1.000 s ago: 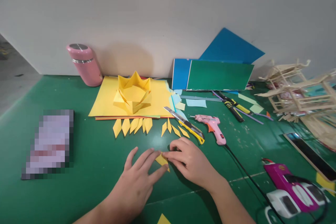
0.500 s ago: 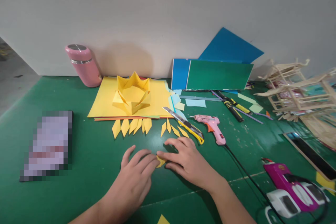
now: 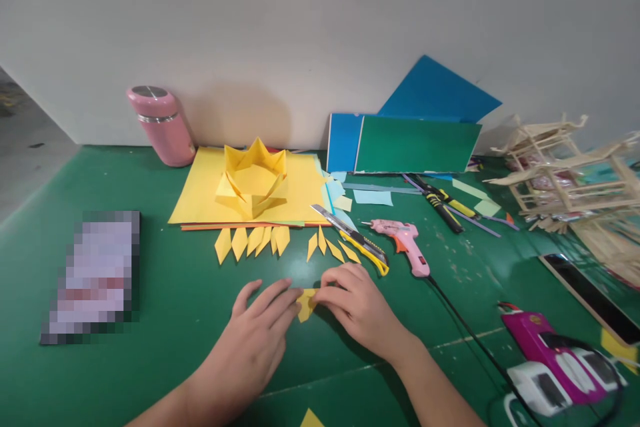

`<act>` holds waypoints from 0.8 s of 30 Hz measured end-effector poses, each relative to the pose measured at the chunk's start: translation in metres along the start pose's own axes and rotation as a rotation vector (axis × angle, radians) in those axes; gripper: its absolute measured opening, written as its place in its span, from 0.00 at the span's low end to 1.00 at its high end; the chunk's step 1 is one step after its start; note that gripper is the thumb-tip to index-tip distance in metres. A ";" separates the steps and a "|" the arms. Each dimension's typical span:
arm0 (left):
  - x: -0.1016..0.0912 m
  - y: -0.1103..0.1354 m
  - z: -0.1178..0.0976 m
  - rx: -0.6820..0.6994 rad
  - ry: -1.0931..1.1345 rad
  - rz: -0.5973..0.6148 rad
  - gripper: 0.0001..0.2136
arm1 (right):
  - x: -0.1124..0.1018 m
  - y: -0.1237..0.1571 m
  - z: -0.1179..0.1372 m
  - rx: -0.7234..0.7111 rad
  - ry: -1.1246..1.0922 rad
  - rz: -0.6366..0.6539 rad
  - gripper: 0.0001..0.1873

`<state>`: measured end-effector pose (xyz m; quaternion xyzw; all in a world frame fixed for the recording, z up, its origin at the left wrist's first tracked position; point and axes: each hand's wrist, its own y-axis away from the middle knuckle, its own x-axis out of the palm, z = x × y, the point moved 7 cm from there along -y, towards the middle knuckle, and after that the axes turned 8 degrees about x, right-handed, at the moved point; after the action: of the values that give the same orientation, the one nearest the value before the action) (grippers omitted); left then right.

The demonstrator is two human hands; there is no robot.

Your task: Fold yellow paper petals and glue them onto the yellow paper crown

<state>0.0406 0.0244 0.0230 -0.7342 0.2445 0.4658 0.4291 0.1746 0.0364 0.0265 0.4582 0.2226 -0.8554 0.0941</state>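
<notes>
Between my two hands, on the green tabletop, lies a small folded piece of yellow paper (image 3: 305, 307). My left hand (image 3: 255, 340) is palm down with its fingers stretched out, the fingertips at the paper's left edge. On the other side, my right hand (image 3: 363, 310) pinches the paper's right edge between thumb and fingers. Just beyond the hands are several folded yellow paper diamonds (image 3: 255, 240) in a row. A yellow folded-paper ring with pointed tips (image 3: 250, 190) stands on yellow paper sheets (image 3: 195, 193). Beside the diamonds rests a yellow-and-black utility knife (image 3: 355, 243).
A pink glue gun (image 3: 407, 247) and its black cord lie to the right, near a purple power strip (image 3: 555, 357) and a phone (image 3: 590, 297). Stick-built frames (image 3: 575, 173) stand far right. A pink flask (image 3: 163, 130) and blue and green boards (image 3: 420, 143) stand by the wall.
My right hand's fingers have drawn together on the paper's right edge, and more of the paper shows. My left hand has hardly moved.
</notes>
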 end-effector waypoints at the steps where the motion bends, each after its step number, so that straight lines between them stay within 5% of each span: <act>1: 0.001 0.000 0.000 0.009 -0.003 0.024 0.18 | 0.001 0.000 0.000 -0.008 -0.006 -0.003 0.15; 7: 0.003 0.000 0.003 -0.009 0.041 0.032 0.19 | 0.004 -0.001 0.005 -0.034 -0.034 0.041 0.16; 10: 0.003 0.001 0.009 -0.107 0.099 0.003 0.21 | 0.003 -0.002 0.007 -0.021 -0.039 0.091 0.08; 13: 0.005 0.003 0.014 -0.176 0.154 0.008 0.22 | 0.004 -0.001 0.008 -0.005 -0.027 0.118 0.11; 24: 0.010 0.006 0.013 -0.108 0.171 0.031 0.23 | 0.004 0.002 0.008 -0.057 -0.025 0.083 0.06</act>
<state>0.0345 0.0335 0.0090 -0.7894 0.2662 0.4207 0.3592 0.1667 0.0309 0.0262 0.4535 0.2266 -0.8497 0.1453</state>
